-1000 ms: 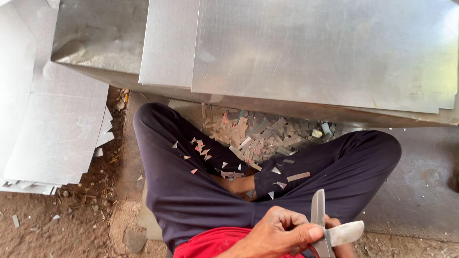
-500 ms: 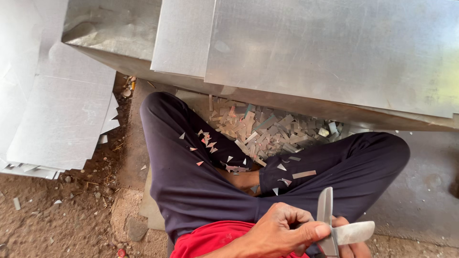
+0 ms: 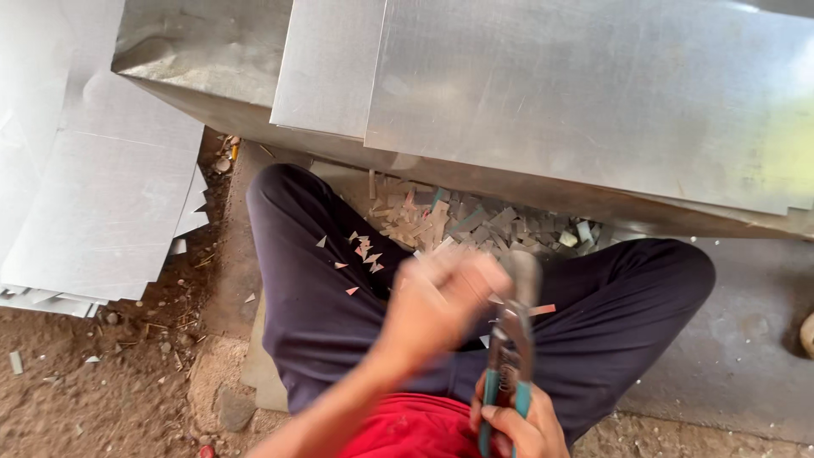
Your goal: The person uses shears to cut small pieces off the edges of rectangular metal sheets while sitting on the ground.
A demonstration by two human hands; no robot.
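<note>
Two hands are in my view, both low over the crossed legs in dark trousers [image 3: 322, 314], which I take as my landmark. Far to the left of the legs, flat grey metal sheets [image 3: 93, 212] lie stacked on the dirt floor [image 3: 76, 390], with small scraps and pebbles scattered on the soil between them and the legs. On the left thigh a few tiny triangular offcuts [image 3: 365, 253] rest on the cloth.

Over the middle of the legs my left hand [image 3: 441, 297] is blurred; it looks loosely closed, but I cannot tell whether it holds anything. Its forearm runs down to the lower edge, across a red shirt [image 3: 407, 432].

Just right of that hand stand the pliers [image 3: 513, 339], upright, with a grey metal head at the top and teal-covered handles below. The head sits right beside the blurred left hand; whether it bites on a piece I cannot tell. My right hand [image 3: 517, 428] is at the bottom edge, below the knees, fingers wrapped closed round the teal handles.

Beyond the legs, a heap of metal clippings [image 3: 475, 222] lies on the ground against a big folded sheet-metal box [image 3: 577, 102] that spans the top of the view. To the right of the right knee the floor turns to grey concrete [image 3: 738, 356].
</note>
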